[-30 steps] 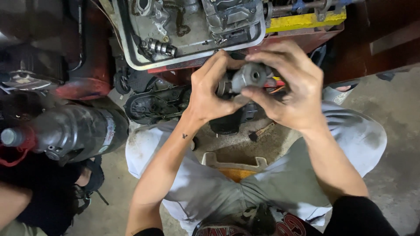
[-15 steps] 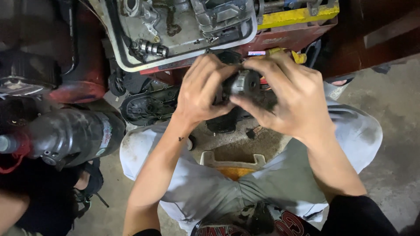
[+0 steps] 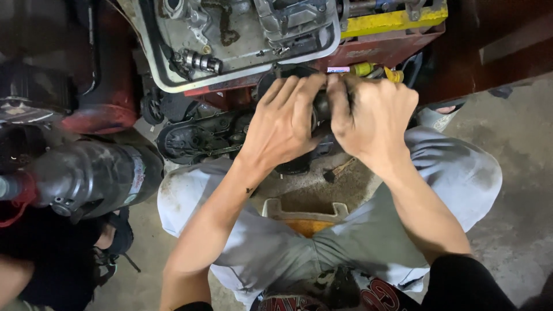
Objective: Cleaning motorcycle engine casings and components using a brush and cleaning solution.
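Clasped a small dark metal part (image 3: 320, 109) between both hands, just above the knees and right in front of a red machine body (image 3: 98, 98). Curled the left hand (image 3: 282, 124) over the part from the near side, fingers together and bent across its top. Closed the right hand (image 3: 374, 118) against it from the other side, thumb and fingertips pinching its end, knuckles smeared with black grease. Hid most of the part that way, so could not tell its exact shape beyond a rounded, dark body. Read, as a judgement only, as the middle of working the part by hand, one hand bracing and the other gripping. Would call, for any further twist or pull, for a firm, dry hold and a steady brace from the left hand, given the greasy skin. Squatted in grey trousers (image 3: 449, 173) over a stained concrete floor (image 3: 518, 144), with a shallow pale container with an orange inside (image 3: 305, 216) between the legs. Had a black engine cover (image 3: 201, 135) lying just beyond the left hand. Had a white tray (image 3: 155, 75) of engine parts above that, with a short toothed shaft (image 3: 201, 60) inside it and a yellow bar (image 3: 391, 20) beside it. Had a big dark cylinder (image 3: 92, 175) lying well off to the left.
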